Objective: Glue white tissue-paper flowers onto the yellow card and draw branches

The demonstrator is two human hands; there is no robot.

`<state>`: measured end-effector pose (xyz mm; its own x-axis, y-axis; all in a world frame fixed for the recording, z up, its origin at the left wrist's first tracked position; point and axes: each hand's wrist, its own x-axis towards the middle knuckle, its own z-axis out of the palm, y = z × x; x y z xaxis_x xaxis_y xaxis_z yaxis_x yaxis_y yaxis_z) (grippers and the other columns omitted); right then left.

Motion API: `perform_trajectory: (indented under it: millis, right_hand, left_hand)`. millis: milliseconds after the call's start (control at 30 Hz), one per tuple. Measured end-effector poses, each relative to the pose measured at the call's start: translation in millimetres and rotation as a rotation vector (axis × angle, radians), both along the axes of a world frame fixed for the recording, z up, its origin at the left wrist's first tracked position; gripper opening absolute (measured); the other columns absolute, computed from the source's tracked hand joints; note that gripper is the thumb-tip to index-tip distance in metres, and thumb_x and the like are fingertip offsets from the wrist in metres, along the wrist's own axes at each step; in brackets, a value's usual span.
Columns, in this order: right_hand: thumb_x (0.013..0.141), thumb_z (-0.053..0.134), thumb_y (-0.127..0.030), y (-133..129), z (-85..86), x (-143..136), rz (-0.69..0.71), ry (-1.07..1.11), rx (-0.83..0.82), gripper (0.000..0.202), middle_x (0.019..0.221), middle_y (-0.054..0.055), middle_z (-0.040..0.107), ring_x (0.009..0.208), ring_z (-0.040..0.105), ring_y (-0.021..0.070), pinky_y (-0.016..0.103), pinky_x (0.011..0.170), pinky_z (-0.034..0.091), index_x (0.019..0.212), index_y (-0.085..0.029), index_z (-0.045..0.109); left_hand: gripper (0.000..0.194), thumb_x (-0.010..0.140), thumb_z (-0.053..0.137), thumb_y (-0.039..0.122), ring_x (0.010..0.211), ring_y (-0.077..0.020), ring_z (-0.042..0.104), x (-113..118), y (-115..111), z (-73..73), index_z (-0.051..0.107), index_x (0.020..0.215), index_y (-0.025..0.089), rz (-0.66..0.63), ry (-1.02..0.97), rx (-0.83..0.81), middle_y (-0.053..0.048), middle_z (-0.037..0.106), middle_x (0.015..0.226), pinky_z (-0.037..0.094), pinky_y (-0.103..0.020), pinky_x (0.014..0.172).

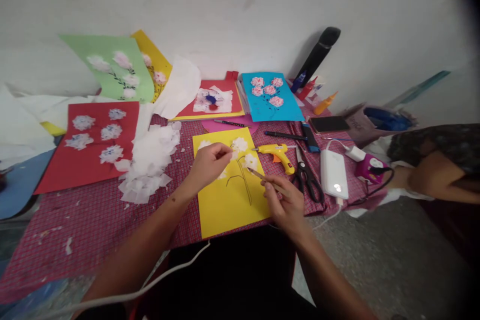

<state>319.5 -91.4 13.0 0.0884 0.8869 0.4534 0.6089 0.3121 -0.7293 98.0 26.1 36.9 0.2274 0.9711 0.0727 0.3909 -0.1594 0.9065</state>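
Note:
A yellow paper sheet (228, 202) lies on the red checked cloth in front of me, with drawn stems and white tissue flowers (240, 146) near its top. My left hand (208, 164) rests on the sheet's upper left, fingers pinched at the white flowers. My right hand (287, 205) hovers at the sheet's right edge and holds a thin pencil-like stick (257, 174) pointing toward the flowers.
A yellow glue gun (275, 152), scissors (307, 176), a white power bank (333, 174) and pens lie to the right. A heap of white tissue (150, 160), red, green and blue flower sheets surround it. Another person's arm (431, 177) is at the right.

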Motion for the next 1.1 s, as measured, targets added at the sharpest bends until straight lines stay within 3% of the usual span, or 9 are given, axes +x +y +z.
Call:
perform_trajectory:
  millis: [133,300,600,900,1100]
  right_hand:
    - [0.097,0.061,-0.019,20.7,-3.3,-9.4,0.094,-0.125,0.095,0.021,0.103,0.009,0.08,0.092,0.078,0.0239,0.038,0.084,0.064,0.115,-0.024,0.07]
    - [0.098,0.06,-0.019,33.2,-10.4,-13.1,0.091,-0.226,0.055,0.025,0.111,0.012,0.079,0.098,0.077,0.0261,0.041,0.087,0.064,0.121,-0.022,0.07]
    - [0.097,0.06,-0.02,28.8,-5.4,-11.0,-0.021,-0.231,0.096,0.021,0.103,0.01,0.081,0.091,0.078,0.0245,0.04,0.085,0.065,0.115,-0.023,0.071]
    - [0.098,0.058,-0.021,33.8,-6.4,-13.7,0.024,-0.263,0.06,0.018,0.103,0.01,0.081,0.092,0.079,0.0235,0.037,0.086,0.065,0.111,-0.02,0.071]
    - [0.097,0.059,-0.02,29.9,-2.9,-11.9,-0.032,-0.199,0.062,0.019,0.102,0.009,0.081,0.092,0.078,0.0234,0.037,0.086,0.064,0.111,-0.021,0.072]
  left_hand:
    - [0.015,0.089,0.065,0.031,0.076,-0.0164,0.067,-3.4,-2.9,-10.3,0.075,0.092,0.021,0.001,-0.02,-0.002,-0.001,0.076,0.085,0.05,-0.028,0.07]
    - [0.014,0.089,0.064,0.03,0.076,-0.0169,0.068,-8.6,-7.1,-9.9,0.074,0.091,0.021,-0.006,-0.026,-0.006,-0.001,0.076,0.085,0.05,-0.028,0.07]
    - [0.015,0.089,0.063,0.029,0.076,-0.0161,0.068,-9.8,-8.7,-8.1,0.075,0.091,0.02,-0.001,-0.03,-0.016,-0.001,0.076,0.084,0.05,-0.027,0.068]
    - [0.015,0.089,0.063,0.029,0.076,-0.016,0.068,-7.7,-6.9,-9.3,0.075,0.092,0.02,-0.024,-0.011,-0.038,-0.001,0.076,0.086,0.05,-0.027,0.069]
    - [0.014,0.088,0.063,0.027,0.075,-0.0162,0.068,-2.6,0.3,-4.6,0.075,0.089,0.02,-0.042,0.056,-0.001,0.0,0.077,0.084,0.049,-0.027,0.067]
